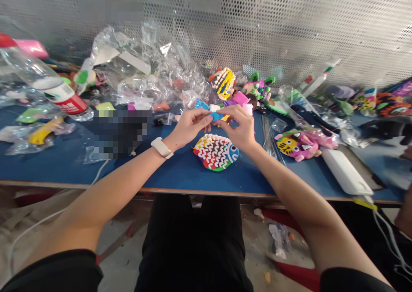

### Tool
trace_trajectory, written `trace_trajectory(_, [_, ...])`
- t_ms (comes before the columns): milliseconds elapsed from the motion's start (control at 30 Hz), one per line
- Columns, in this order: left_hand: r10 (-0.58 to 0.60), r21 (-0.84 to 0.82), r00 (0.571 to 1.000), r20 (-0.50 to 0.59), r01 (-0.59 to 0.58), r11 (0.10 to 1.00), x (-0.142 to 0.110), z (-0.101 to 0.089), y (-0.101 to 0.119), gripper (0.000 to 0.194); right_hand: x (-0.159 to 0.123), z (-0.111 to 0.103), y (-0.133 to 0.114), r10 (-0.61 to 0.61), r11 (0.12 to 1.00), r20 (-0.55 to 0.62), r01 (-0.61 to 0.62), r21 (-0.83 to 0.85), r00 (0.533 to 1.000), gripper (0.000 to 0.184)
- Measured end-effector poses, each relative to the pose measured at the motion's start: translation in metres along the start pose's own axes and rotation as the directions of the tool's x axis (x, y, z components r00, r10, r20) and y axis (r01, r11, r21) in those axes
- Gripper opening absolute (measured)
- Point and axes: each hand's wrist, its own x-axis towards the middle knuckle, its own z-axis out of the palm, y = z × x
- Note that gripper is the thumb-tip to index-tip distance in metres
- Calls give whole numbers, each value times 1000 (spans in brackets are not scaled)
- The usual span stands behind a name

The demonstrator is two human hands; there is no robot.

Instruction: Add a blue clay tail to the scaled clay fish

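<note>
Between the fingertips of both hands is a small piece of blue modelling clay. My left hand pinches it from one side, and my right hand pinches it from the other. Just below them on the blue table lies a colourful clay fish, its blue head with one eye facing right and white wavy strips over its body. Behind my fingers sit more lumps of clay, blue, white and pink, partly hidden by the hands.
Crumpled clear plastic bags heap along the perforated metal wall. A bottle with a red label leans at the left. Rightward lie a yellow-and-pink clay animal and a white power bank with cables. Another person's hand shows at the right edge.
</note>
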Motion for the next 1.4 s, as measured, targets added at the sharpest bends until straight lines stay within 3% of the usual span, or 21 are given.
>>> trace_trajectory(133, [2, -13, 1000, -5, -3, 1000, 1, -2, -1, 47, -1, -3, 5, -89, 995, 65, 91, -34, 994, 27])
trace_trajectory(233, [2, -1, 1000, -1, -2, 1000, -1, -3, 1, 46, -2, -2, 5, -82, 994, 105, 88, -57, 991, 28])
trace_trajectory(367, [-10, 17, 999, 52, 9, 1000, -5, -2, 2, 43, -3, 2, -1, -71, 997, 61, 74, -36, 996, 23])
trace_trajectory(600, [49, 253, 998, 27, -54, 966, -7, 7, 5, 56, -3, 5, -5, -112, 987, 42, 116, -115, 993, 7])
trace_trajectory(733, [95, 330, 995, 29, -99, 939, -4, 4, 7, 56, -2, 3, -3, -104, 985, 58, 111, -133, 993, 15])
trace_trajectory(900, [93, 259, 995, 33, -99, 961, -2, -1, 3, 47, 1, -1, 0, -147, 974, 111, 164, -158, 983, 35])
trace_trajectory(1133, [38, 53, 997, 62, -42, 998, -5, 4, -2, 41, 1, -1, -3, -116, 987, 74, 123, -100, 991, 24])
trace_trajectory(1300, [91, 195, 996, 4, -90, 977, -4, 9, -4, 44, -1, 2, -2, -144, 983, 106, 155, -97, 984, 24])
trace_trajectory(1400, [97, 132, 995, -8, -95, 987, -3, 9, -4, 45, -1, 1, -2, -147, 979, 144, 164, -120, 979, 40])
